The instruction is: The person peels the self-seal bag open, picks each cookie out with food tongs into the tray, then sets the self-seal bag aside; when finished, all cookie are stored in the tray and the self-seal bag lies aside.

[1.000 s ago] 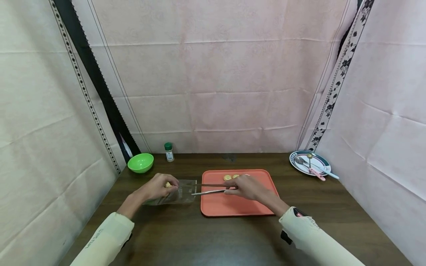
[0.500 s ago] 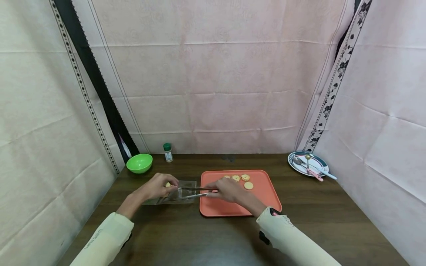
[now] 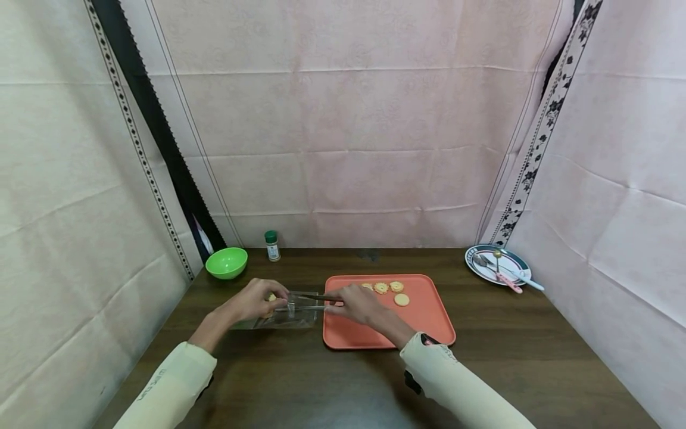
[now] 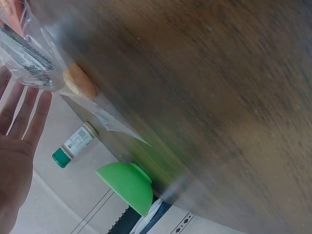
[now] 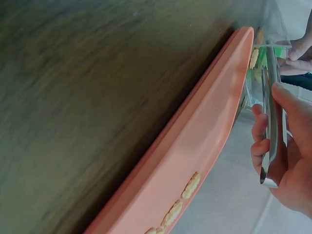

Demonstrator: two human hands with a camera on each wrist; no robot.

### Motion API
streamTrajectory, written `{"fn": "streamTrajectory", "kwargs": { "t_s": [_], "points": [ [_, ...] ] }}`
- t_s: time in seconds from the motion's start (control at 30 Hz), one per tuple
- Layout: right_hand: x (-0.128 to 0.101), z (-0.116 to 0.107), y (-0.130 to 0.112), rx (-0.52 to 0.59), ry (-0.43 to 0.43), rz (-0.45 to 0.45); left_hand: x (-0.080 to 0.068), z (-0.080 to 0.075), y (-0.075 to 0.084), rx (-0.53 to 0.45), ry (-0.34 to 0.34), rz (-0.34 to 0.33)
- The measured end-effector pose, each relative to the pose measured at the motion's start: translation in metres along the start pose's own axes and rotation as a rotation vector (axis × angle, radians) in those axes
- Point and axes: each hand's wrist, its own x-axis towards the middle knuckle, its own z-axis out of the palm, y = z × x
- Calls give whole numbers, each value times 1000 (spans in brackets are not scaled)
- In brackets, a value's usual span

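My left hand [image 3: 257,300] pinches a clear plastic bag [image 3: 300,319] lying over the dark table, its mouth toward the tray. A pale brown cookie [image 4: 79,81] shows inside the bag in the left wrist view. My right hand [image 3: 356,305] grips metal tongs [image 3: 316,297], whose tips reach left into the bag. Whether the tong tips hold anything, I cannot tell. Several cookies [image 3: 381,288] lie along the back of the orange tray [image 3: 386,333], and a plain round cookie [image 3: 401,300] sits apart in front of them. In the right wrist view another cookie [image 5: 254,58] appears near the tong tips.
A green bowl [image 3: 227,263] stands at the back left, beside a small shaker jar [image 3: 272,246] with a green cap. At the back right, a patterned plate [image 3: 477,260] carries cutlery with light blue and pink handles. Pale cloth [image 3: 343,149] encloses the table.
My right hand has moved left from above the tray, pushing the tongs into the bag, then drawn slightly back. The cookies it covered on the tray now show. My left hand stays put.
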Motion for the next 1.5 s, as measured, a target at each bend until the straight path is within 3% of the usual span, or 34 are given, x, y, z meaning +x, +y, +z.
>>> {"fn": "streamTrajectory", "kwargs": {
  "t_s": [0.57, 0.73, 0.93, 1.5],
  "points": [
    [13, 14, -7, -38, 34, 71, 0, -1, 3, -6, 17, 8],
    [16, 17, -6, -24, 39, 82, 0, -1, 3, -46, -3, -36],
    [18, 19, -8, -25, 45, 96, 0, 0, 0, 15, 33, -4],
    [2, 10, 0, 2, 44, 1, -4, 0, -5, 8, 23, 4]
  ]
}}
